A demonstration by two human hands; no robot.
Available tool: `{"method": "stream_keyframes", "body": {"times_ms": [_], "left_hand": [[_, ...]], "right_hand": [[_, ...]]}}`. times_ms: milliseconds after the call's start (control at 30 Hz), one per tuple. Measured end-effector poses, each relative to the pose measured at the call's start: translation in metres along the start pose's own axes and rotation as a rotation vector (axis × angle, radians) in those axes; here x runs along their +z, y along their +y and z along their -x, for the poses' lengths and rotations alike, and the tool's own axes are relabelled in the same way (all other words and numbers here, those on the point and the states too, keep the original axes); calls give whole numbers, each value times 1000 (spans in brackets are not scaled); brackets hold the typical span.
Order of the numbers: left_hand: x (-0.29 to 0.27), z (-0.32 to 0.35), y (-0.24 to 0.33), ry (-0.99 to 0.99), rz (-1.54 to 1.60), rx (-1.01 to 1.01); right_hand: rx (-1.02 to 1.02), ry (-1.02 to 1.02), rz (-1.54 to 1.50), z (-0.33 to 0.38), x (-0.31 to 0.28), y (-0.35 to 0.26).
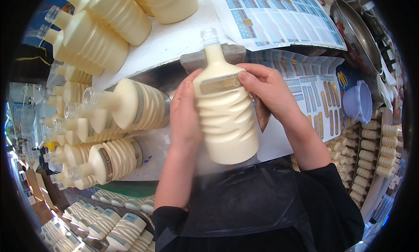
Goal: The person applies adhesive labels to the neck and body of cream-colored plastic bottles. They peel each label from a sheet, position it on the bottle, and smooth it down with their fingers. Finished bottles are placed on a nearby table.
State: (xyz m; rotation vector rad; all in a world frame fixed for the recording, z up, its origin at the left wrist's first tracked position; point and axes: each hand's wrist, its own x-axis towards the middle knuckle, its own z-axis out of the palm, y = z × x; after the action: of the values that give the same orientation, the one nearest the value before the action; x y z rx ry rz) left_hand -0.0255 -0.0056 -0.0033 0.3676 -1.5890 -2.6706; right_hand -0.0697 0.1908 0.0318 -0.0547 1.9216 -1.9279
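Note:
A cream-coloured bottle [227,134] with wavy ribs and a clear threaded neck leans in front of me, neck pointing away. A grey and gold label strip [220,84] crosses its shoulder. My left hand [185,105] is wrapped along the bottle's left side, its fingers partly hidden behind it. My right hand [268,84] grips the right shoulder, thumb pressing at the strip's right end. Behind the neck is a grey padded rest [235,53]. A brown pointed piece [262,114] shows under my right hand; its kind is unclear.
Similar bottles [131,105] lie stacked at the left, and unlabelled ones [96,38] stand at the far left. Label sheets [279,16] cover the far table; more stickers [323,92] lie at the right beside a lilac bucket [358,101]. Several bottles [369,156] fill racks lower right.

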Motion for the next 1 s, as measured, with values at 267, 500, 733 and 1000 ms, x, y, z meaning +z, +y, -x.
{"method": "stream_keyframes", "body": {"times_ms": [267,500,733,1000], "left_hand": [[2,10,6,25,136,-25],[10,14,4,-3,171,-26],[17,14,3,84,140,4],[15,15,3,83,118,9]], "right_hand": [[-3,32,1,1,2,-3],[-17,17,-3,2,1,-1],[-8,-1,-78,1,-2,1],[-2,11,-58,4,3,-4]]}}
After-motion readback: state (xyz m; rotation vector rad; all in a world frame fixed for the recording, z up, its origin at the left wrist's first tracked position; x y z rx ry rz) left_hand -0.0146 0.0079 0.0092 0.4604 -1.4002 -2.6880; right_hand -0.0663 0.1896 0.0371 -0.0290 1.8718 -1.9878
